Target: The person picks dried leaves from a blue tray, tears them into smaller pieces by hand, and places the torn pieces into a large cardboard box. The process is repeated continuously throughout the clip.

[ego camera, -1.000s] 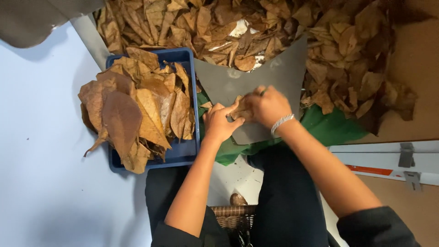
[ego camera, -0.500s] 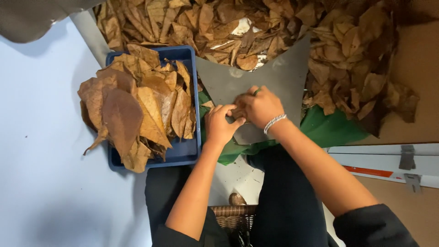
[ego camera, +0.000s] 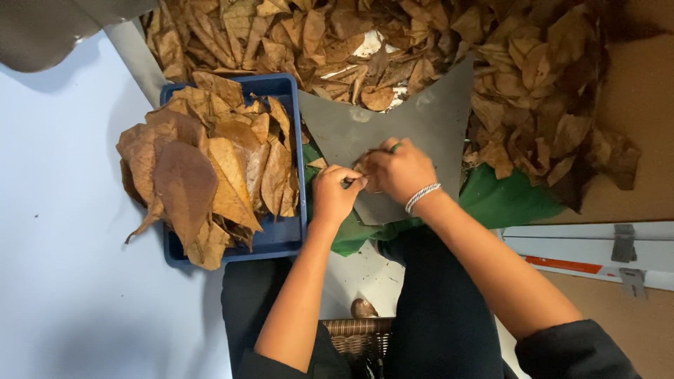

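My left hand (ego camera: pixel 334 194) and my right hand (ego camera: pixel 395 170) meet over a dark grey sheet (ego camera: pixel 421 130) that lies on my lap. Both hands are closed on a small dry brown leaf (ego camera: pixel 364 174), most of which is hidden by the fingers. The left hand also seems to pinch a thin dark thing, perhaps a stem or a small tool; I cannot tell which. A silver bracelet (ego camera: pixel 421 197) circles my right wrist. A blue tray (ego camera: pixel 284 235) heaped with flat brown leaves (ego camera: pixel 203 175) stands just left of my left hand.
A big heap of dry brown leaves (ego camera: pixel 421 42) spreads beyond the grey sheet and down its right side. Green cloth (ego camera: pixel 512 200) lies under the sheet. A woven basket (ego camera: pixel 358 340) sits between my knees. A white surface (ego camera: pixel 56 245) is at left, brown board (ego camera: pixel 639 140) at right.
Both hands have stayed together on the leaf over the grey sheet, with only small finger movements. The tray and the leaf heap have not moved.
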